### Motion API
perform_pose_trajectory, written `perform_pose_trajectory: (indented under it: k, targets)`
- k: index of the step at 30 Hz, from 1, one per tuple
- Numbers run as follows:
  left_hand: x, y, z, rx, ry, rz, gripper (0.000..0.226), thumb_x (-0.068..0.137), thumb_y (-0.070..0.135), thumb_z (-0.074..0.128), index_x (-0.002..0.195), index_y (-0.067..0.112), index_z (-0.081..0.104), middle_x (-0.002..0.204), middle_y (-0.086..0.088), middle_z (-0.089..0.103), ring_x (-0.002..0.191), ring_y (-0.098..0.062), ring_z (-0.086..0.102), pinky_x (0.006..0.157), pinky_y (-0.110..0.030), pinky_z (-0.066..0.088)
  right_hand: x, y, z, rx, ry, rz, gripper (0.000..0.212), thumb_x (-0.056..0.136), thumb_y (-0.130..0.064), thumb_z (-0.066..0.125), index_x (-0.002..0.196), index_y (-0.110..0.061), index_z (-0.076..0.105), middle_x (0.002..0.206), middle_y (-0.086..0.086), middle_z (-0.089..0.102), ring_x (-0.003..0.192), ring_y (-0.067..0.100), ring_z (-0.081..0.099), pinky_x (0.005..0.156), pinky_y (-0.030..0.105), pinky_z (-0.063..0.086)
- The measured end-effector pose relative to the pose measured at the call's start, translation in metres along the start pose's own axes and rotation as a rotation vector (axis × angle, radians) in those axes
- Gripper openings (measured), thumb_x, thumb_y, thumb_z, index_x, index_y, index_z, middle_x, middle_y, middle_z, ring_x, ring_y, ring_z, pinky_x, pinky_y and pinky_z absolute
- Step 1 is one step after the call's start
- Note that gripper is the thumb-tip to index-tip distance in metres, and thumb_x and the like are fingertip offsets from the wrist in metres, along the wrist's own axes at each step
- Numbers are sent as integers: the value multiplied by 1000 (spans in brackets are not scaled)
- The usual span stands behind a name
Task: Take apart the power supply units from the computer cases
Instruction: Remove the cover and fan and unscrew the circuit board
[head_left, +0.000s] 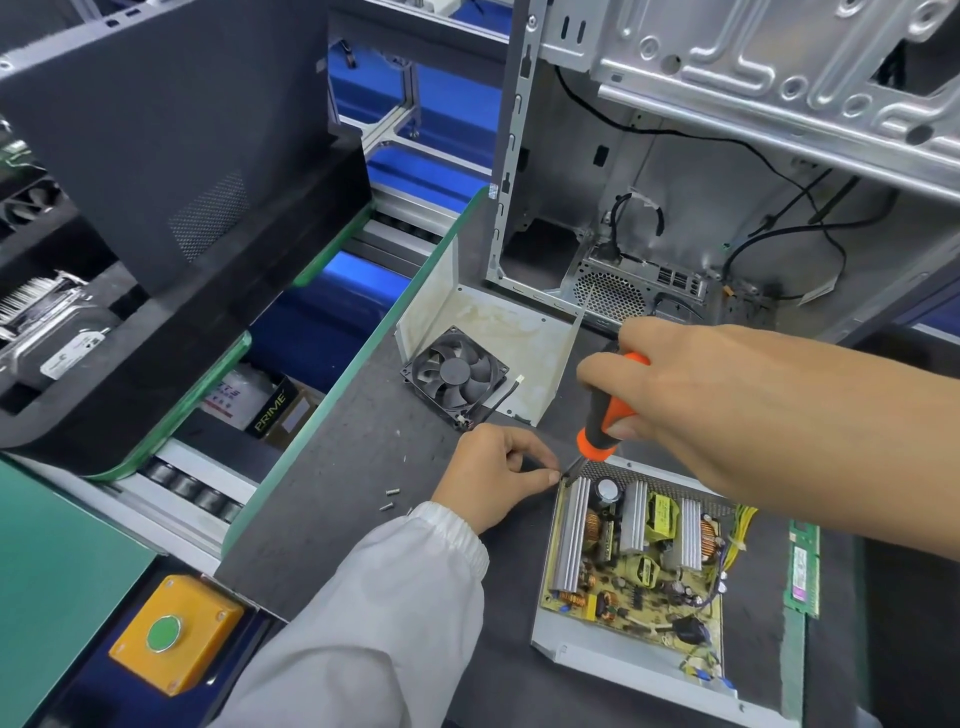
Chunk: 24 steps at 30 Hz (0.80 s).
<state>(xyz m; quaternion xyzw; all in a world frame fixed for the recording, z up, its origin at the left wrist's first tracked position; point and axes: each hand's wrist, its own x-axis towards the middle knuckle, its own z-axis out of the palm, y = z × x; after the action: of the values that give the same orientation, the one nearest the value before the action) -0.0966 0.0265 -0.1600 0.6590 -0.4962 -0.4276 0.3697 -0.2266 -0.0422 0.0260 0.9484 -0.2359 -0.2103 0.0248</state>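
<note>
On the dark counter (332, 467) lies the opened power supply unit (634, 566), circuit board exposed, before the empty computer case (675, 171). The right hand (717, 395) has its grip closed around an orange-and-black screwdriver (605, 415), tip at the unit's far-left corner, where the left hand (493, 473) pinches with curled fingers; what it pinches is too small to tell.

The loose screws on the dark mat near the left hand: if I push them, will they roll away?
The loose screws are small cylinders lying on their sides, so they would probably roll. The dark mat looks slightly textured, which likely slows them. Being tiny, they are probably light and easy to scatter.
</note>
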Motion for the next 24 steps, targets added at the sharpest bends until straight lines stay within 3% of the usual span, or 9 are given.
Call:
perform_pose_trajectory:
  k: [2,6,18,21,24]
  targets:
    - [0,0,0,1,3,-4,9,83,14,76,79,22,72,34,11,28,39,-8,27,46,-6,27,-1,-1,-1,60,7,26,14,96,-31,50,98,-19,43,84,1,47,72,26,59,57,39,48]
    - [1,-1,-1,3,0,-8,7,83,15,76,80,21,72,34,12,28,39,-8,25,46,-4,27,2,0,1,-25,-5,4,19,97,-37,46,96,-21,36,79,-2,40,68,25,55,50,32,37]
    - [3,0,0,-8,-22,-6,6,84,15,75,81,20,72,34,11,27,40,-8,23,48,-7,26,-1,4,2,20,51,-7,31,98,-50,37,99,-19,40,78,-2,46,73,27,59,57,38,48]
    - [3,3,-2,-29,5,1,3,85,15,73,83,15,74,36,9,22,42,-9,21,48,-9,25,-1,2,-2,-175,42,-32,41,96,-58,24,97,-19,36,76,-2,42,60,22,44,52,31,42]
    - [3,7,-6,-85,14,39,11,87,15,70,78,19,73,41,10,19,47,-8,20,50,-15,25,-2,-2,-7,-354,18,2,50,86,-64,6,88,-19,28,64,-3,31,49,16,24,43,26,22]
